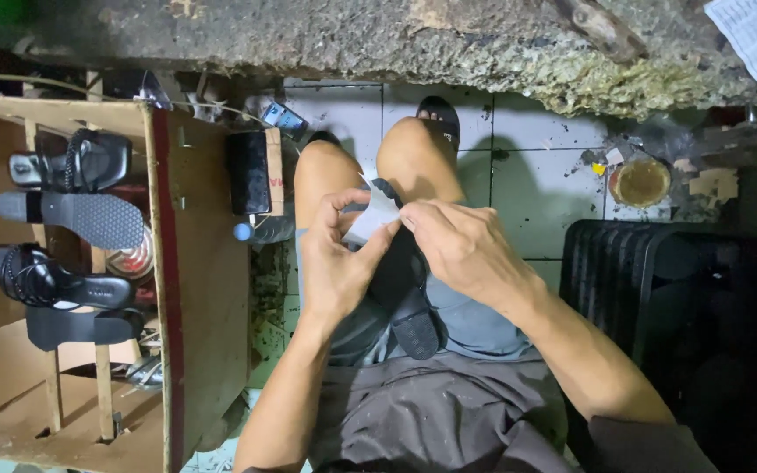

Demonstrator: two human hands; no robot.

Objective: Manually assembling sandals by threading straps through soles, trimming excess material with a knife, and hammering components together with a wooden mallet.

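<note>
A black rubber shoe sole [409, 298] lies across the person's lap, between both hands. The left hand [336, 263] and right hand [459, 245] together pinch a small white paper strip [371, 219] just above the sole. To the left, a wooden rack [199, 263] holds four black sandals [72, 162]. A round yellow glue tin [640, 181] sits on the tiled floor [527, 166], well apart.

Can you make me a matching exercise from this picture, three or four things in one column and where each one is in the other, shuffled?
Things:
1. black sole
2. black sandals
3. round tin
4. stack of black stools

Places:
A. on the tiled floor by the wall
B. on the wooden rack
C. on the person's lap, between both hands
D. beside the person's right arm

Pairs: 1-C, 2-B, 3-A, 4-D
</note>
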